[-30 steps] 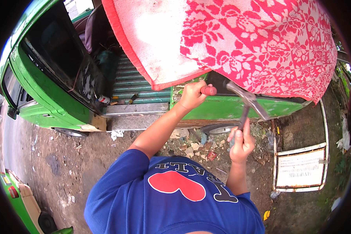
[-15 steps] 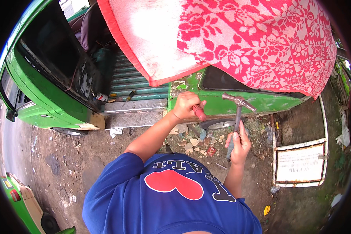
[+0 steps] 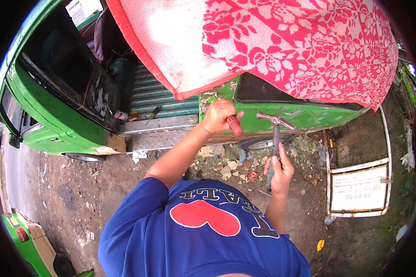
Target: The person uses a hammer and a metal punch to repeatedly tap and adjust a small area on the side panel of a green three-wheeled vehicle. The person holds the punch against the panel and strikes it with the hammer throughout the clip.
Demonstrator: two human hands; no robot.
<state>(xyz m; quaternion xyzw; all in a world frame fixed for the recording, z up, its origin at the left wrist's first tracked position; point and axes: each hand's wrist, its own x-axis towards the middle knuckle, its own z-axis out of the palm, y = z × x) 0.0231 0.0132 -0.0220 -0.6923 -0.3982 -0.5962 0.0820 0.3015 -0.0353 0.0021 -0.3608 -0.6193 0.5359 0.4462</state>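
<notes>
- A can (image 3: pixel 120 115) and a small tool (image 3: pixel 154 111) are contained in the green vehicle (image 3: pixel 55 124), left of the left hand (image 3: pixel 219 115).
- A red handle (image 3: pixel 235 127) is gripped in that closed fist.
- A hammer (image 3: pixel 275 136) is held in the right hand (image 3: pixel 282 174), fingers partly curled, its head beyond them.

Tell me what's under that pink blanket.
The blanket hangs over part of a dark window in the green bodywork. Whatever else lies beneath is covered and can't be seen.
</notes>
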